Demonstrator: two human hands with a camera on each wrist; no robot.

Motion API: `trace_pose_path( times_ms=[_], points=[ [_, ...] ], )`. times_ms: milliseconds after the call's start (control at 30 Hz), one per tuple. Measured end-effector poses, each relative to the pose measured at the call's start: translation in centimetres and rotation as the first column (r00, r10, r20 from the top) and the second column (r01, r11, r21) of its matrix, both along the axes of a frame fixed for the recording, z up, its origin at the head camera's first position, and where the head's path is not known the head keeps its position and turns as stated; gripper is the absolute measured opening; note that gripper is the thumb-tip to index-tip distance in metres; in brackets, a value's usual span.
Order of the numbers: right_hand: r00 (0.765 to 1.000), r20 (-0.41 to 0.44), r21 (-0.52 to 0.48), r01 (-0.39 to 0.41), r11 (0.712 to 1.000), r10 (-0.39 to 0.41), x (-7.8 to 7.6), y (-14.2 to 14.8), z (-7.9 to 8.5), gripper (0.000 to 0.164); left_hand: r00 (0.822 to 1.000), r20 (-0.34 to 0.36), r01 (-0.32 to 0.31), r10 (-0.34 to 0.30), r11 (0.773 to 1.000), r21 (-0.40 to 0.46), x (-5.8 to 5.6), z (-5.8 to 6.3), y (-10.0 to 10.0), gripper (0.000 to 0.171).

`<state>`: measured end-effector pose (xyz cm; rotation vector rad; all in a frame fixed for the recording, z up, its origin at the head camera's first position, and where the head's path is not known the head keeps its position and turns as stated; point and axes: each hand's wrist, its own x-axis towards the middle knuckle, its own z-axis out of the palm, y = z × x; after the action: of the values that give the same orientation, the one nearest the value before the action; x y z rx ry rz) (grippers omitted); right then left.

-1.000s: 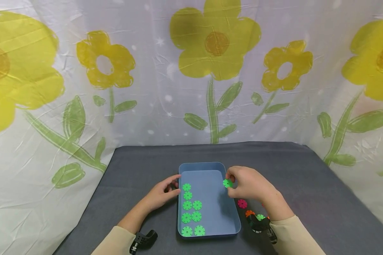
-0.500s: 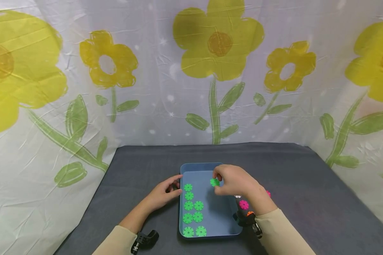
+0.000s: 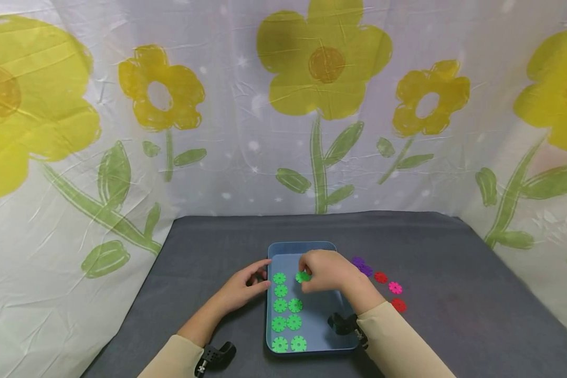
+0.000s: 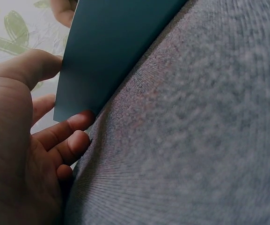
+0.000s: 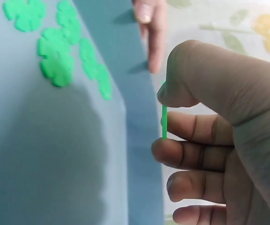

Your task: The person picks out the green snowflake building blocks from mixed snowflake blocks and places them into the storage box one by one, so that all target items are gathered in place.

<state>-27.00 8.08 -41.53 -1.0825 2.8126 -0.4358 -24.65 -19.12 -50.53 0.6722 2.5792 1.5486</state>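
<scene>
A blue tray (image 3: 318, 333) lies on the grey cloth, with several green notched plastic discs (image 3: 280, 305) set in two columns along its left side. My right hand (image 3: 329, 270) pinches another green disc (image 5: 164, 123) between thumb and fingertips, above the tray beside the upper end of the left column. The right wrist view shows that disc edge-on. At the tray's left wall, my left hand (image 3: 244, 282) rests its thumb and fingertips against the outside; in the left wrist view its lower fingers (image 4: 71, 144) are loosely bent by the tray's base.
Right of the tray lie purple discs (image 3: 361, 266), red discs (image 3: 380, 277) and a pink disc (image 3: 395, 287), partly behind the right forearm. A curtain with yellow flowers (image 3: 326, 65) hangs behind the table (image 3: 217, 231).
My right hand has carried the green disc leftward from the tray's right rim to near the left column. Loose discs on the right came into view. The left hand stays at the tray wall.
</scene>
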Motion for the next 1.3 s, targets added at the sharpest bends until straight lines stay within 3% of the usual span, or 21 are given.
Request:
trace_pose_path(
  times_ms=[500, 833, 1033, 1300],
  points=[
    [0.999, -0.005, 0.127, -0.034, 0.991, 0.035, -0.7, -1.7, -3.3, 0.027, 1.0, -0.018, 0.014, -0.014, 1.0, -0.009, -0.2, -0.1, 0.2, 0.059],
    [0.989, 0.018, 0.055, -0.148, 0.987, 0.147, 0.2, -1.3, -2.8, 0.024, 1.0, -0.018, -0.001, 0.0, 1.0, -0.018, -0.1, 0.0, 0.2, 0.059],
    [0.994, 0.058, 0.019, -0.096, 0.995, 0.095, 1.2, -0.5, -1.5, 0.031, 1.0, -0.018, -0.004, 0.003, 1.0, -0.018, -0.1, -0.1, 0.0, 0.06],
    [0.996, 0.002, 0.009, -0.085, 0.996, 0.085, 2.1, 1.0, -0.3, 0.031, 1.0, -0.008, -0.007, 0.007, 1.0, -0.021, 0.0, 0.0, -0.1, 0.058]
  ],
)
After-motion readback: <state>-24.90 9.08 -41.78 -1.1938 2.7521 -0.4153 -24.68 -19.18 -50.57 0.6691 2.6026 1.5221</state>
